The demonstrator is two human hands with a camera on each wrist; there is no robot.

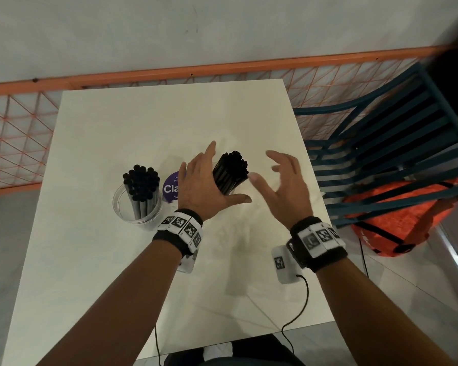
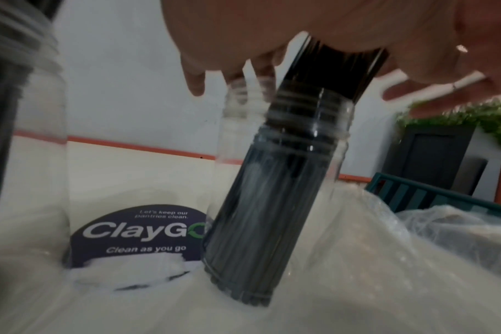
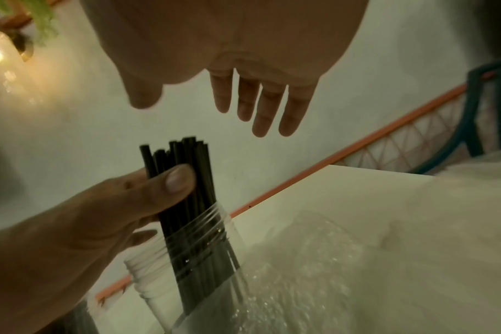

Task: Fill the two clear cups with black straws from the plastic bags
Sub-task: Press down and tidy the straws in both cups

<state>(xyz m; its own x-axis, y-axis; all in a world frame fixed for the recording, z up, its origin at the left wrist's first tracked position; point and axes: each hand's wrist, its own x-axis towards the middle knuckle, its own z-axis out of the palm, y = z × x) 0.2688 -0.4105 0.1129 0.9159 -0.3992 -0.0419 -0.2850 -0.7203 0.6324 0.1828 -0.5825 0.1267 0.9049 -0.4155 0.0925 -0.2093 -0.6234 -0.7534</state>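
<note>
The left hand (image 1: pixel 201 186) gripped a black straw bundle (image 1: pixel 230 171) standing tilted in the right clear cup (image 2: pixel 275 180), mid-table. The right hand (image 1: pixel 283 186) hovered beside it, fingers spread, holding nothing. The left clear cup (image 1: pixel 138 207) held straws (image 1: pixel 142 186).

white table (image 1: pixel 90 260) | purple ClayGo sticker (image 2: pixel 135 235) | teal chair (image 1: pixel 394 143) | orange bag (image 1: pixel 407 220)

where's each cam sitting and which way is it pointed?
Head: looks down on table; both forearms, left hand, right hand show.
Left wrist: low, faces the straw bundle in its cup; left fingers show.
Right wrist: faces same bundle; right fingers and left thumb show.
All three share the bundle.
</note>
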